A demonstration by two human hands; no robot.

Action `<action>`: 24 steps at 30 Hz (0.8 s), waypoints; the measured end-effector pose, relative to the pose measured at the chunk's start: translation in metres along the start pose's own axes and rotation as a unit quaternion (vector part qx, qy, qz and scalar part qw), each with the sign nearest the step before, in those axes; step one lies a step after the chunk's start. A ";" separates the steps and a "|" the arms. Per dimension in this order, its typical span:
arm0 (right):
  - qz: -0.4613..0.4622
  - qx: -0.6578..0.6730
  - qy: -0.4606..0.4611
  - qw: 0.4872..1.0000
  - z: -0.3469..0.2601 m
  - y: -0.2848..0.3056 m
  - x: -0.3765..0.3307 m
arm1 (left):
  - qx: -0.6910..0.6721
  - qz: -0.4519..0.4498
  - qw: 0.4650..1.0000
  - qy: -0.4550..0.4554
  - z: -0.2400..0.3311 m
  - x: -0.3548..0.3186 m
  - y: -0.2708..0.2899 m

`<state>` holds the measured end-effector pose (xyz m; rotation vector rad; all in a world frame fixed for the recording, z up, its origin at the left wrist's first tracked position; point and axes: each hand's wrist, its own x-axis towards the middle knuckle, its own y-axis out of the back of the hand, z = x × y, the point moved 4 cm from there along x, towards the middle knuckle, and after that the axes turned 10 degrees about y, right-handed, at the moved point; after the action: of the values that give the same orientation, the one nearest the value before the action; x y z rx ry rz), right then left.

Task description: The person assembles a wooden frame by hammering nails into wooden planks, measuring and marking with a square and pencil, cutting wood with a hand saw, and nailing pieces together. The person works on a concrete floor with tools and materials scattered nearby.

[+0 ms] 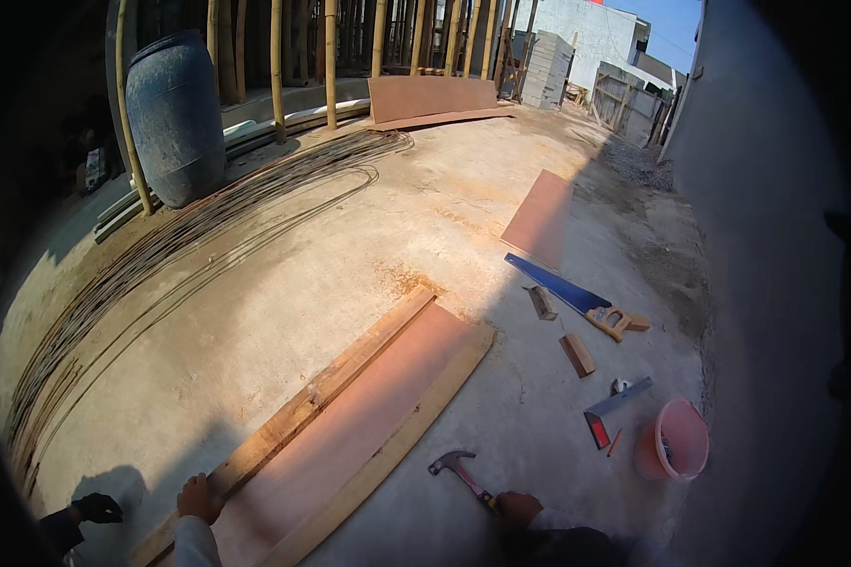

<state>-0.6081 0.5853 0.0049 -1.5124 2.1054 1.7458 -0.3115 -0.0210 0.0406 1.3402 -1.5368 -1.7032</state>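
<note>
two bare hands sit at the lower edge of the view. the left hand (199,498) rests flat-ish, fingers curled over the near end of a long wooden batten (303,408), touching it rather than clamping it — no full grasp shows. that batten runs diagonally up and to the right along the left edge of a reddish plywood panel (364,423), and a second, paler wooden strip (397,437) lies along the panel's right edge; all three lie on the concrete floor (350,255). the right hand (518,507) is closed around the handle of a claw hammer (459,473), whose head rests on the floor just right of the paler strip. further right lie a blue handsaw (565,293) with a wooden grip, two short wood offcuts (577,354), a try square (613,406) with a red end, and a pink bucket (676,437). another plywood sheet (542,217) lies beyond the saw. to the left, coiled steel rods (161,255) curve across the floor — a dark barrel (175,113) stands behind them beside bamboo poles (276,66).
</note>
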 end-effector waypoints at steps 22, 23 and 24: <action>0.264 0.168 0.123 0.942 0.055 0.043 0.016 | -0.226 0.354 0.742 -0.522 0.580 -0.196 0.378; 0.254 0.166 0.104 0.947 0.060 0.046 0.018 | -0.171 0.322 0.772 -0.521 0.585 -0.190 0.339; 0.268 0.163 0.100 0.944 0.064 0.052 0.020 | -0.126 0.259 0.809 -0.512 0.586 -0.179 0.297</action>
<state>-0.6868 0.6164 0.0090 -1.1354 2.9429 1.2741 -0.8284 0.3267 0.3143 -0.2854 -1.8191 -2.2168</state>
